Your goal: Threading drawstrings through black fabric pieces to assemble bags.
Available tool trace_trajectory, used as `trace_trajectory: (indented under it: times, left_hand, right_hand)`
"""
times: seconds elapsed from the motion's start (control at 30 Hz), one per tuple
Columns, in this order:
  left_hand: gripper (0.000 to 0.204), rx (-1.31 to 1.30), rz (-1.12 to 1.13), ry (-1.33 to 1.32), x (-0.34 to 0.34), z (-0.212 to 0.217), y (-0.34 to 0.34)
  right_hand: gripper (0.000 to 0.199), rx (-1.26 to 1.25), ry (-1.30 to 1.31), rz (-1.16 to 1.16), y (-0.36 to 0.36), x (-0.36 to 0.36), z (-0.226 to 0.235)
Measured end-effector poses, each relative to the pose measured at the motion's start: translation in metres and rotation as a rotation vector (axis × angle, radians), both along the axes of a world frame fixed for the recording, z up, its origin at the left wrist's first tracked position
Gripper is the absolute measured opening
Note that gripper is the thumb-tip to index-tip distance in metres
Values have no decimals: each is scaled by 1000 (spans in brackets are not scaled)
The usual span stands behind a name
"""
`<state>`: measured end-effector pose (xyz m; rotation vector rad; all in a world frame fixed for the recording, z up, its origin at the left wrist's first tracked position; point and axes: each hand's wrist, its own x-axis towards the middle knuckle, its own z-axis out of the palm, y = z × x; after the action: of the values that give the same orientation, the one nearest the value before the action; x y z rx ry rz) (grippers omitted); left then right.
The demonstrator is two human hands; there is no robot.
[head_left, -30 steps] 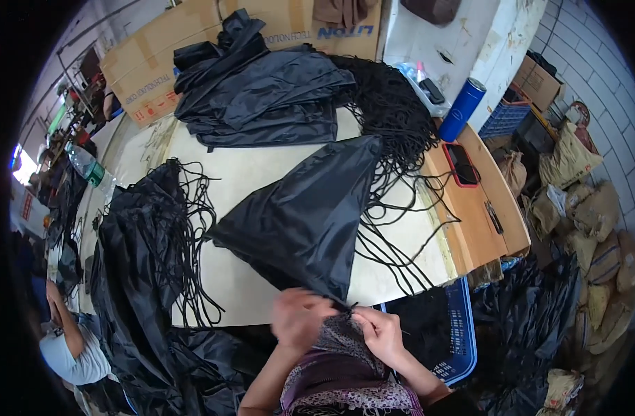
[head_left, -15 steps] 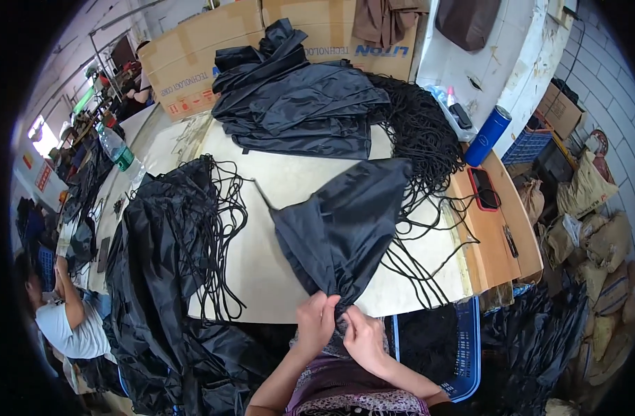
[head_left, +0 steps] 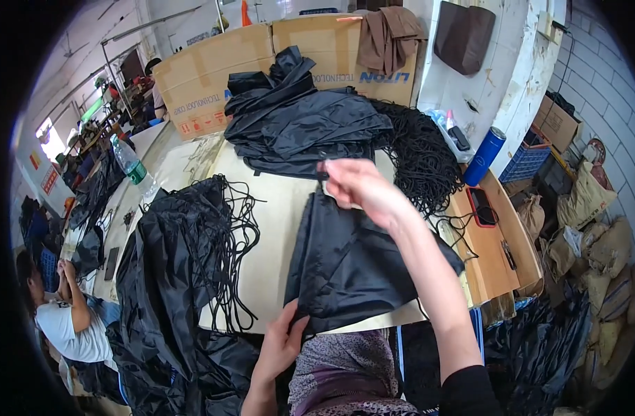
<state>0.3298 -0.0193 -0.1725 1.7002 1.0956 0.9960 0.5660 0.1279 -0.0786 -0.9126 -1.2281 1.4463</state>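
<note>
One left hand (head_left: pixel 276 351) and one right hand (head_left: pixel 364 186) clamp fingers (head_left: pixel 342 196) on one black cloth (head_left: pixel 362 260).

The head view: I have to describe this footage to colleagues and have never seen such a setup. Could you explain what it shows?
There is no machine here, just a person's two bare hands. The view comes from a wide fisheye camera on their head, looking down, so straight edges bend near the rim.

On the pale, flat tabletop lie a crumpled black fabric pile at the back, a tangle of thin black cords beside it, and a draped black fabric heap on the left.

In front is a shiny black fabric piece. The left hand pinches its near left corner. The right hand is at its far left end; blur hides the exact grip.
</note>
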Motion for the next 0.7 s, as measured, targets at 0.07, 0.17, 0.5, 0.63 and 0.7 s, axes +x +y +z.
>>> trace_trajectory:
  times: [0.07, 0.17, 0.5, 0.63, 0.7]
  left_hand:
    - [29, 39, -24, 42, -2, 5, 1]
    - [31, 51, -43, 31, -10, 6, 3]
    - [32, 124, -18, 6, -19, 21, 4]
    - [38, 186, -57, 18, -26, 27, -1]
    - [34, 111, -15, 41, -20, 48, -1]
  right_hand:
    - [34, 23, -7, 45, 18, 11, 21]
    - [33, 47, -11, 140, 19, 10, 39]
    - [28, 97, -460, 99, -14, 24, 57]
    - [25, 267, -169, 97, -24, 26, 58]
    - [22, 432, -47, 0, -31, 32, 70]
